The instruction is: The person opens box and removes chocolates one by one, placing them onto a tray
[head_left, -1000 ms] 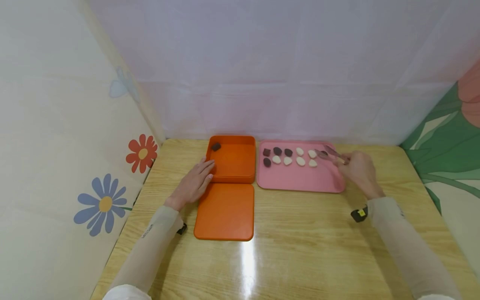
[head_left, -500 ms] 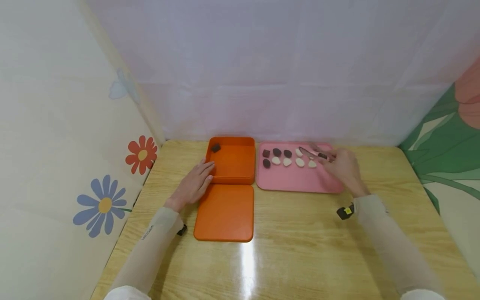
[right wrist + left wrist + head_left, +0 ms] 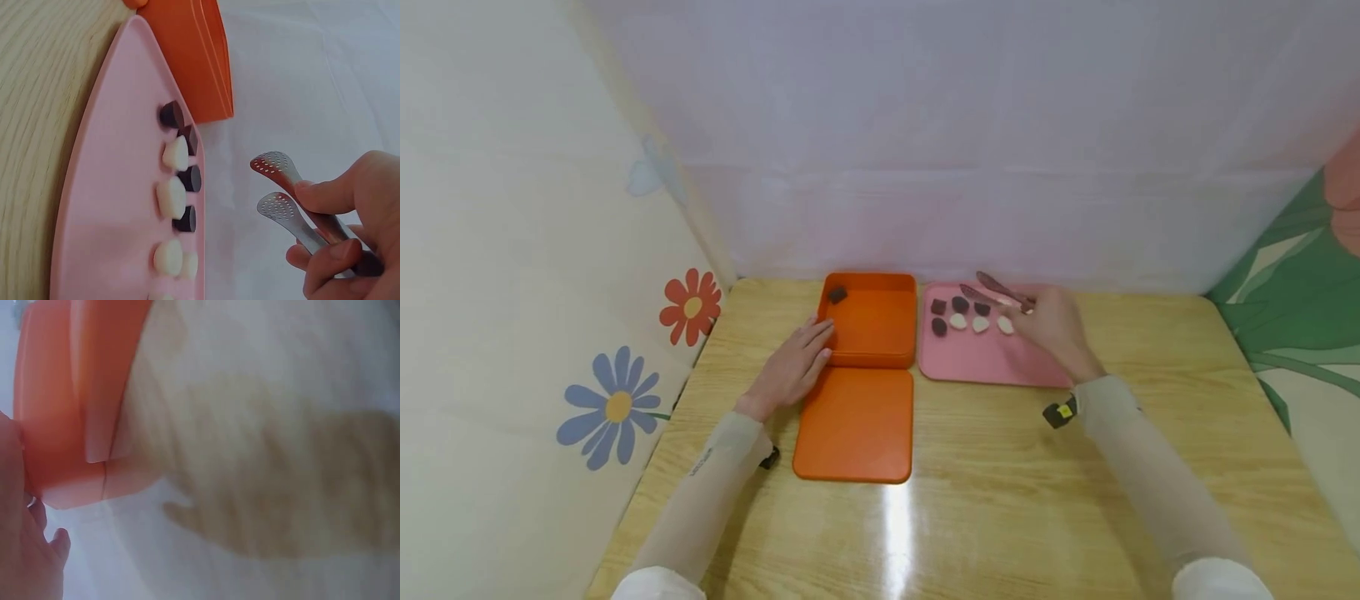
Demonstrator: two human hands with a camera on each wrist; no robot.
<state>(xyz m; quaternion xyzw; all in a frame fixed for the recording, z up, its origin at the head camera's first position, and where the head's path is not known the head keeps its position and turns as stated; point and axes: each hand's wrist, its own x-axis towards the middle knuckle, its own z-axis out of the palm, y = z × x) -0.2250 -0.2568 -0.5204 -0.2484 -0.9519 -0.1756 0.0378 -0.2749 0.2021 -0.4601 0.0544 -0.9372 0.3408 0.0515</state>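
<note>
With fingers extended, my left hand (image 3: 790,367) rests against the left wall of the orange box (image 3: 880,360); its fingertips lie at the rim. A dark chocolate piece (image 3: 837,294) sits in the box's back left corner. My right hand (image 3: 1056,329) grips metal tongs (image 3: 1000,288) above the back of the pink tray (image 3: 970,362). In the right wrist view the tongs (image 3: 277,164) have perforated tips, spread apart with nothing between them. Below lie rows of dark pieces (image 3: 959,305) and white pieces (image 3: 980,324); the hand hides the tray's right part.
A flat orange lid (image 3: 853,427) lies directly in front of the box. The pink tray stands close to the box's right side. Behind both hangs a pale cloth (image 3: 880,167), and flower-printed sheets (image 3: 617,407) border the wooden table (image 3: 985,492).
My right hand has moved left over the tray with the tongs, which now point toward the tray's back edge. My left hand stays at the box.
</note>
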